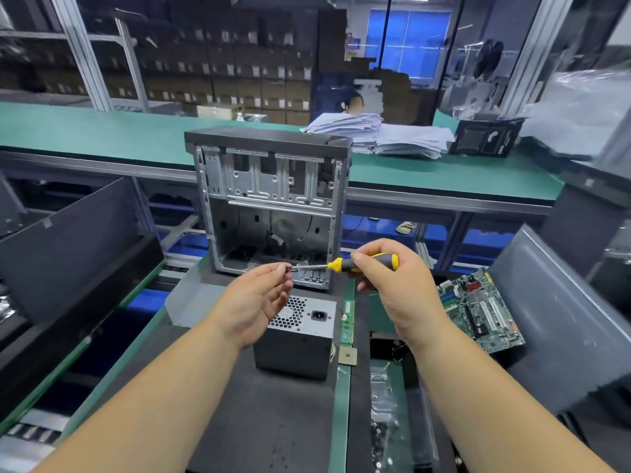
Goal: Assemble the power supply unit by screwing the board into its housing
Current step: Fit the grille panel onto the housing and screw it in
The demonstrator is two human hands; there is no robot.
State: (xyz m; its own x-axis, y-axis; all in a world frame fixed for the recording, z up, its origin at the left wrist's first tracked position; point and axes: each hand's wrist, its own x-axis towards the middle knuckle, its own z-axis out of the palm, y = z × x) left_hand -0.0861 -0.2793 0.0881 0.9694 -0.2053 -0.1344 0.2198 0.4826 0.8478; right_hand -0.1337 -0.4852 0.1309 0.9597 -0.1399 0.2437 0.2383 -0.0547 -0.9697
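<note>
A: Which way does the screwdriver [355, 263] point?

B: Its long axis runs nearly level across the view, yellow-and-black handle to the right, metal shaft to the left. The right hand [392, 285] is curled round the handle, a grasping grip. The tip meets the fingertips of the left hand [254, 298].

A: Is the left hand grasping something?

B: Thumb and forefinger are pinched together at the tip, the other fingers loosely bent. Something small seems to sit between them, but it is too tiny to make out.

A: Where is the power supply unit [297, 336]?

B: On the dark mat of the counter [239, 421], just below the hands, its grille and socket face turned upward. The left wrist covers its near-left corner.

A: And the housing?

B: The computer case [271, 206] stands upright behind the hands, open side toward the camera, long axis vertical. The hands and shaft hide part of its lower edge, and the inside bottom is dim, with cables hard to tell apart.

A: Anything else?

B: A green motherboard [481, 312] lies tilted to the right, partly cut by a grey panel [563, 319]. A small square chip [347, 356] rests just right of the power supply unit. A clear bag [384, 404] lower right is blurred. Stacked papers [375, 134] sit on the far green counter [102, 131].
</note>
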